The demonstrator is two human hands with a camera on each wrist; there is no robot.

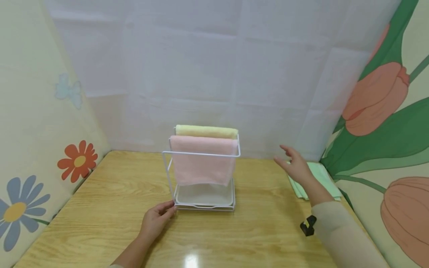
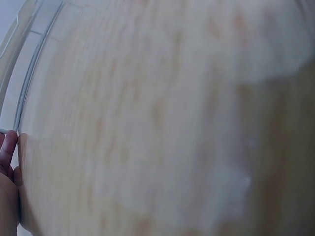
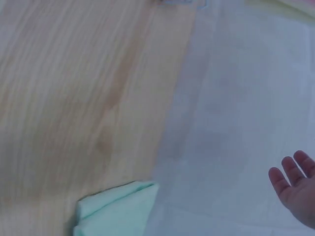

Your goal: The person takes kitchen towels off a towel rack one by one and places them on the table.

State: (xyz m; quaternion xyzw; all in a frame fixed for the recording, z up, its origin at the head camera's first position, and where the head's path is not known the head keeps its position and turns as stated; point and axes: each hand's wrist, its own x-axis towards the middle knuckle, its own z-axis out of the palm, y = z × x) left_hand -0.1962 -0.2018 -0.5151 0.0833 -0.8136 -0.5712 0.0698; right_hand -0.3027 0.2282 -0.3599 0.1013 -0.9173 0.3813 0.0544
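A white wire towel rack (image 1: pixel 202 153) stands on the wooden table. Over its bars hang a pink towel (image 1: pixel 202 163) and, behind that, a yellow towel (image 1: pixel 206 131). A pale drip tray (image 1: pixel 204 194) lies in its base. My left hand (image 1: pixel 156 219) pinches the rack's front left bottom corner between thumb and fingers; the left wrist view catches those fingers (image 2: pixel 9 150) at the wire. Out to the right, my right hand (image 1: pixel 296 165) is in the air with fingers apart, holding nothing. It overlaps a folded green towel (image 1: pixel 321 178) in the head view.
The wooden tabletop (image 1: pixel 120 186) meets a white sheet (image 1: pixel 187 67) hanging along the back. Flower-painted walls (image 1: pixel 30 111) close in on the left and right. A small black device (image 1: pixel 308 225) sits at the right sleeve.
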